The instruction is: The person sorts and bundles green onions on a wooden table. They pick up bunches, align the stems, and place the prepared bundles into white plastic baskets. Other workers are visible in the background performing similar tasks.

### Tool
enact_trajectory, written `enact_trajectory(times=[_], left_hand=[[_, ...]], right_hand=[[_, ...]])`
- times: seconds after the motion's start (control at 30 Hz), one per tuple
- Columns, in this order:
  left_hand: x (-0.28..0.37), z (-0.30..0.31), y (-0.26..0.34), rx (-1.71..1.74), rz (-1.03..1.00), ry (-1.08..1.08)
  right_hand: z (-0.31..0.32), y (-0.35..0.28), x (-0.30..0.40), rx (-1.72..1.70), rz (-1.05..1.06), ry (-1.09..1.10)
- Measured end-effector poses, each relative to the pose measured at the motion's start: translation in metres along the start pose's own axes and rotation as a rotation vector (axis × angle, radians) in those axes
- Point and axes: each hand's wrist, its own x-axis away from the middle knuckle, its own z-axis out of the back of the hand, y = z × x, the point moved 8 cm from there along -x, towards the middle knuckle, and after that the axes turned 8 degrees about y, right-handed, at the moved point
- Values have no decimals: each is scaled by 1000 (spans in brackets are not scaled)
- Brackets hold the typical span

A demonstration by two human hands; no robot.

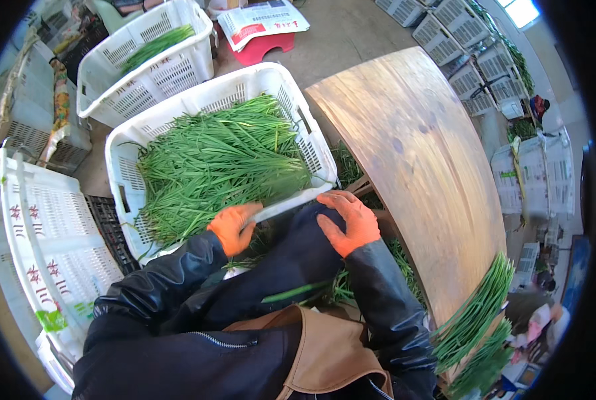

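Observation:
My left hand (235, 227), in an orange glove, is at the near rim of a white plastic crate (323, 170), its thumb and fingers apart; part of its fingers lies over the rim. The crate holds a thick heap of long green leafy stalks (213, 155), like garlic chives. My right hand (349, 222), gloved in orange too, is above my dark trouser leg by the crate's near right corner, fingers curved and apart, with nothing between them. A bundle of green stalks (475, 310) lies on the near end of the wooden table (418, 150) to my right.
Another white crate (158, 75) with some stalks stands behind. Stacked white crates (62, 240) are at the left. A red stool (265, 49) bears newspapers (263, 22). Loose stalks lie below the table's left edge. A person (538, 320) is at the far lower right.

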Motion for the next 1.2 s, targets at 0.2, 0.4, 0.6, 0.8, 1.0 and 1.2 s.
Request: enact_trajectory(times=[0.2, 0.4, 0.6, 0.8, 1.0, 1.2], left_hand=[[-154, -54, -94, -400, 27, -12], [-211, -100, -119, -562, -176, -269], [-258, -74, -183, -594, 237, -162], [-220, -87, -149, -522, 229, -232], [-180, -106, -140, -571, 149, -126], [-168, -112, -134, -571, 164, -82]], right_hand=[[-73, 89, -47, -209, -373, -112], [-119, 128, -103, -351, -514, -205], [-144, 123, -115, -308, -466, -360], [-139, 133, -117, -263, -497, -322], [-135, 153, -128, -307, -486, -124], [-157, 153, -226, -93, -315, 94]])
